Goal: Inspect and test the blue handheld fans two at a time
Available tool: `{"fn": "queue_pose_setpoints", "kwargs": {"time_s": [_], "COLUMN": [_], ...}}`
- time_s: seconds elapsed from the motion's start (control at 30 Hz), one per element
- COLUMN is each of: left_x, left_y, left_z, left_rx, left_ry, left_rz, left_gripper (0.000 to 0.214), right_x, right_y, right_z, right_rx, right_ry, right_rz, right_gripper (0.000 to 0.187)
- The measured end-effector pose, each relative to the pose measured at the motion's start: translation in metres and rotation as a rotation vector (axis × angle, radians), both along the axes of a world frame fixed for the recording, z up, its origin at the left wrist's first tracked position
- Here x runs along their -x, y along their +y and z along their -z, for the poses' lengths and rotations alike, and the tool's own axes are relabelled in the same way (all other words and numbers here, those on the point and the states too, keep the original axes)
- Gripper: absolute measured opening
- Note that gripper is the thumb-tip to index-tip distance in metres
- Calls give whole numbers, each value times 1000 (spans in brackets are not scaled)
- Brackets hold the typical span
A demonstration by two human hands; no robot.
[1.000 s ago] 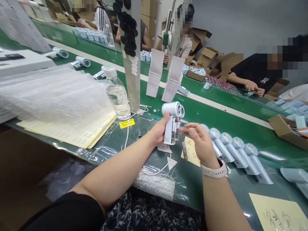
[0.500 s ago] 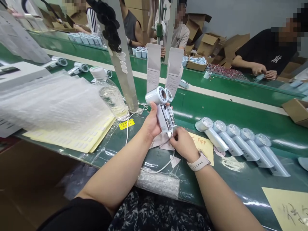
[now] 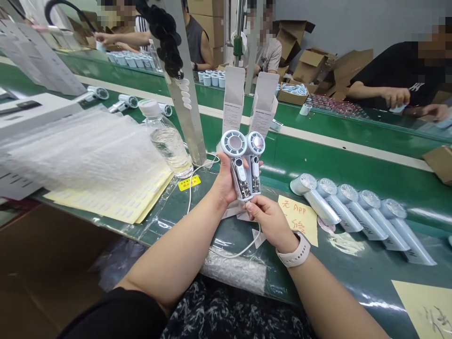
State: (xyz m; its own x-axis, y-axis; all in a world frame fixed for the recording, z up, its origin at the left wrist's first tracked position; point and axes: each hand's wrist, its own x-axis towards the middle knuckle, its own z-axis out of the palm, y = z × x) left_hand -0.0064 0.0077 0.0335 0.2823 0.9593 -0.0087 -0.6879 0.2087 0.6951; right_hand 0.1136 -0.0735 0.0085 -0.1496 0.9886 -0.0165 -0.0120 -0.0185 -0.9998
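Observation:
Two light-blue handheld fans, a left one (image 3: 234,143) and a right one (image 3: 256,143), stand side by side in my left hand (image 3: 226,183), which is wrapped round their handles. Their round heads face me, and the handle fronts are uncovered, showing circuit boards and a button strip. At the base of the handles, my right hand (image 3: 270,219) pinches the end of a white cable (image 3: 251,246). The fingers hide whether the plug sits in a port. Behind the fans stand two open white boxes, a left one (image 3: 232,106) and a right one (image 3: 262,110).
Several light-blue fans (image 3: 367,228) lie in a row to the right, beside a yellow handwritten note (image 3: 300,221). Left are a water bottle (image 3: 169,146), a metal post (image 3: 189,117) and stacked plastic sleeves (image 3: 77,146). Co-workers sit across the green conveyor (image 3: 318,155).
The fans have turned so their heads and open handle fronts face me. My right hand stays at their base with the cable end. Across the conveyor, a co-worker's hand has lifted.

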Motion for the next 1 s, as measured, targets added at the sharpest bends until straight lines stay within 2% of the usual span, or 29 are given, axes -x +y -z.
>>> {"fn": "queue_pose_setpoints", "kwargs": {"time_s": [0.1, 0.23, 0.33, 0.53, 0.7, 0.83, 1.0], "left_x": [-2, -3, -4, -4, -3, -1, 2], "left_y": [-1, -2, -1, -2, 0, -1, 1], "left_z": [-2, -1, 3, 6, 3, -1, 0], "left_rx": [13, 44, 36, 48, 128, 79, 4], "left_ry": [-20, -5, 12, -51, -121, -105, -75], "left_rz": [-24, -55, -44, -37, -7, 2, -8], "left_gripper": [72, 72, 71, 73, 72, 73, 73], "right_x": [10, 18, 18, 10, 11, 9, 6], "right_y": [-5, -9, -8, -8, -10, -8, -5], "right_z": [2, 5, 4, -3, -4, 2, 8], "right_rx": [-12, 75, 101, -62, -143, -75, 1], "right_ry": [72, 175, 192, -18, -53, -35, 41], "right_rz": [64, 114, 97, 78, 97, 173, 163], "right_gripper": [39, 45, 47, 36, 28, 31, 34]}}
